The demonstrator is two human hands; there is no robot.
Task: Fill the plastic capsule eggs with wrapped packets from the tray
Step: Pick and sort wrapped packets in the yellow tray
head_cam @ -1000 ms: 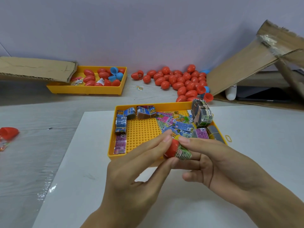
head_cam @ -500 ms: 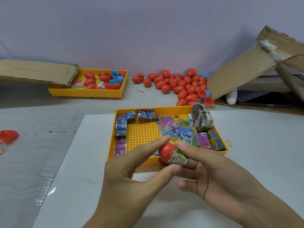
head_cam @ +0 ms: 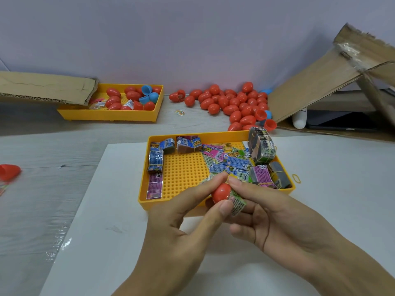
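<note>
Pinching red egg half [head_cam: 221,192] above tray rim [head_cam: 171,205]

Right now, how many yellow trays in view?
2. The near tray sits on the white board, holding packets, just behind the hands. The far tray is at the back left by the wall, holding eggs, its left end under cardboard.

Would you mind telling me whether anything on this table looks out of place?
Yes: a yellow rubber band lies loose outside the near tray, and a small wrapped sweet sits alone between the trays.
</note>
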